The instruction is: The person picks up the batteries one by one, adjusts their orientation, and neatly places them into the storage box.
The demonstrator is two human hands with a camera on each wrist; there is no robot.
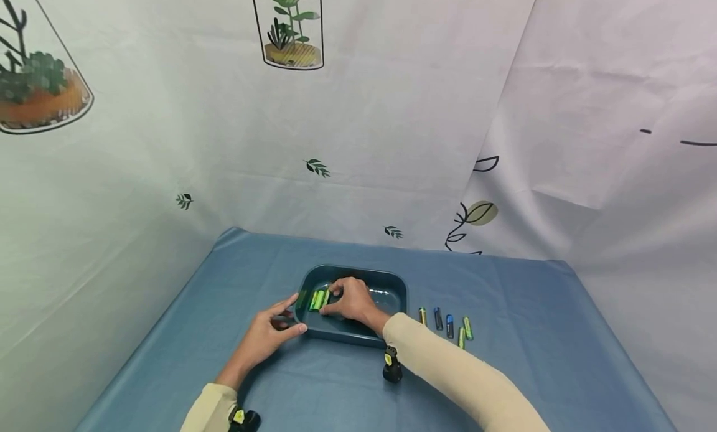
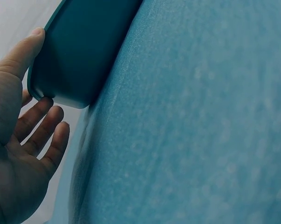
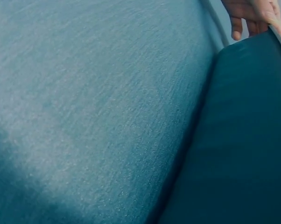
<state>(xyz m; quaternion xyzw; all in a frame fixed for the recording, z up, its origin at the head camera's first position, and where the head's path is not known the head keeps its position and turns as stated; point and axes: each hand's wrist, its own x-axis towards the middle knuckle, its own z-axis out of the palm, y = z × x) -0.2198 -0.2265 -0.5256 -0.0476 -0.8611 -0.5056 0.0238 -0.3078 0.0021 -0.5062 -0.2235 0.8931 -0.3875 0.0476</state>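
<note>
A dark teal rectangular tray (image 1: 358,338) sits on the cloth-covered table. My left hand (image 1: 262,335) holds its near left corner, thumb at the front rim and fingers spread round the left end. The left wrist view shows the thumb (image 2: 33,44) along the rim and the other fingers loosely bent by the corner. Inside the tray, green batteries (image 1: 318,300) lie side by side at the left end. Reaching in over the front rim, my right hand (image 1: 354,300) pinches the rightmost green battery (image 1: 326,297) lengthwise between thumb and fingers.
Right of the tray lie several loose batteries: a yellowish one (image 1: 422,316), two dark blue ones (image 1: 438,318) and two green ones (image 1: 467,328). Blue cloth (image 1: 325,388) covers the table. Pale printed curtains (image 1: 358,201) stand behind and beside it.
</note>
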